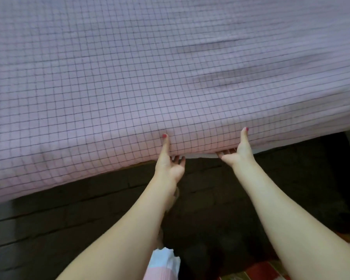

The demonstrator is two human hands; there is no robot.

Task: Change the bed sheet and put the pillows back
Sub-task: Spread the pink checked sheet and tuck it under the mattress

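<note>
A pink bed sheet (150,77) with a thin dark grid pattern covers the mattress and fills most of the view. Its near edge is lifted off the dark bed base (69,209). My left hand (170,160) grips that edge, thumb on top and fingers curled underneath. My right hand (237,148) grips the same edge a little to the right, thumb up on the sheet and fingers tucked under. A strip of white shows beneath the sheet between my hands. A few soft creases lie in the sheet at the right. No pillows are in view.
Dark slatted boards of the bed base run under the lifted edge. A red patterned cloth or rug (271,269) lies at the bottom right. Pale pink and white clothing (164,263) shows at the bottom centre.
</note>
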